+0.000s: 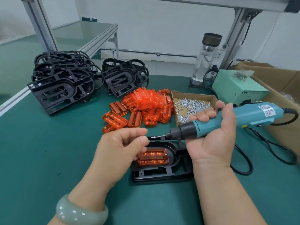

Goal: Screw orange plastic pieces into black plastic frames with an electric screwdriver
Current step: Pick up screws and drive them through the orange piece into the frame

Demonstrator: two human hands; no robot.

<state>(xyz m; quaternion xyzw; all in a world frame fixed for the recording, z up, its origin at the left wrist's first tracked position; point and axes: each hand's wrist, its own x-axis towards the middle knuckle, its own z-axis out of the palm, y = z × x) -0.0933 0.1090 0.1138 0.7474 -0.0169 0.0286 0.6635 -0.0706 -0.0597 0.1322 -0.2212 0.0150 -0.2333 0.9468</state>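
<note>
At the near edge of the green mat [40, 159], your left hand [120, 143] hovers over the work, a pale bangle [81, 210] on the wrist. Its fingers are curled, with thumb and forefinger tips close together just beside the bit; cannot tell whether they pinch anything or hide spare screws in the curl. Your right hand [214, 135] wraps palm-up around the electric screwdriver [227, 120], held nearly level so the bit points left toward the other hand. A small screw [153, 136] sits on the bit tip, probably held by magnetism, which would explain the sideways hold for loading. Below both hands the black frame [162, 174] lies flat on the mat, one orange piece [153, 157] seated in its oval recess. One screw head [165, 154] shows at the piece's upper right corner; your fingers hide the left end, so fastening there is unknown. Judgement: the loaded screw goes in once you swing the tool upright. Just beyond, loose orange pieces [146, 106] are heaped within reach, and right against that heap on the right is a cardboard tray [175, 96] of screws, close to the tool hand. Farther left, two stacks of black frames [61, 82] wait. At the back right stand a green power box [238, 88], a clear bottle [206, 57] and a cardboard carton [284, 82].
</note>
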